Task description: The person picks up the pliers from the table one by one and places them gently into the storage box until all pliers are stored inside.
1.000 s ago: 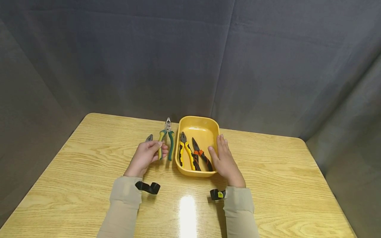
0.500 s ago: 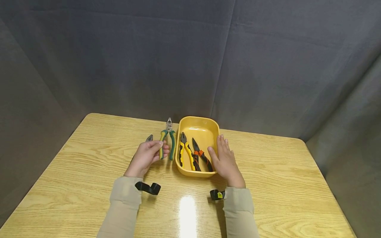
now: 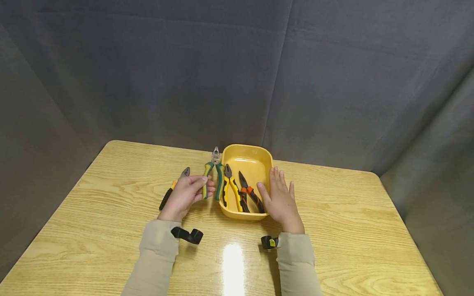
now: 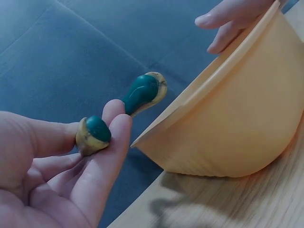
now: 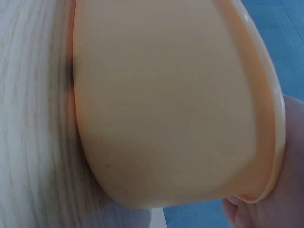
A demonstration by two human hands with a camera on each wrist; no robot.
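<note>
Pinched by one handle, green-and-yellow pliers are in my left hand, jaws pointing away from me and handles spread. The other handle overlaps the left rim of a yellow plastic bin; whether they touch, I cannot tell. My right hand rests at the bin's right rim, fingers straight, with the thumb over the inner side. Inside lie yellow-and-black pliers and orange-and-black pliers. In the left wrist view the pliers' handle ends show beside the bin; their jaws are hidden there.
Another pair of pliers with orange-and-black handles lies on the table, partly hidden behind my left hand. The wooden table ends at a grey cloth backdrop just beyond the bin.
My left hand has carried the green-and-yellow pliers slightly right, up to the bin's left rim, uncovering more of the pliers on the table. My right hand's fingers have spread a little.
</note>
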